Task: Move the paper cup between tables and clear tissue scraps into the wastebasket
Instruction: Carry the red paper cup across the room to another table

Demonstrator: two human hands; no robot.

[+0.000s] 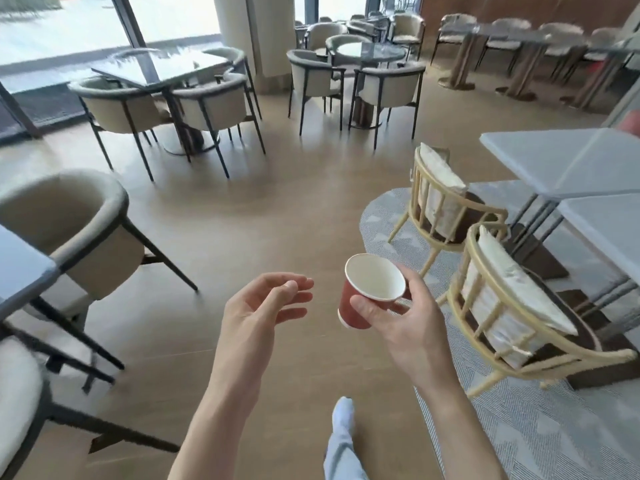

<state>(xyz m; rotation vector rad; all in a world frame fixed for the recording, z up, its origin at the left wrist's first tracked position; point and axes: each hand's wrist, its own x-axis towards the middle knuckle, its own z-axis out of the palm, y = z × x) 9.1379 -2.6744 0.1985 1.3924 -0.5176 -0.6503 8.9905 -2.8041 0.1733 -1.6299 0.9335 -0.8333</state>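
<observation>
— What's around?
— Cream slatted wooden chairs (446, 206) beside white square surfaces (568, 164), right.
— The cup?
— Red paper cup (360, 299), tilted, nothing inside, pinched in the right hand (401, 327) above the floor; left hand (259, 306) loose, holding nothing.

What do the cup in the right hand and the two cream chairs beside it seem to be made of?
Paper cup: likely paper, matte red outside, plain white inside, thin rolled rim. Cream chairs: apparently bamboo-style wood or rattan painted cream, with knobbly jointed spindles and pale fabric cushions.

Wood-tone floor (242, 209); grey-cream armchairs (211, 102) around glass tables (162, 67); bright windows (62, 26); patterned rug (519, 410) right.
</observation>
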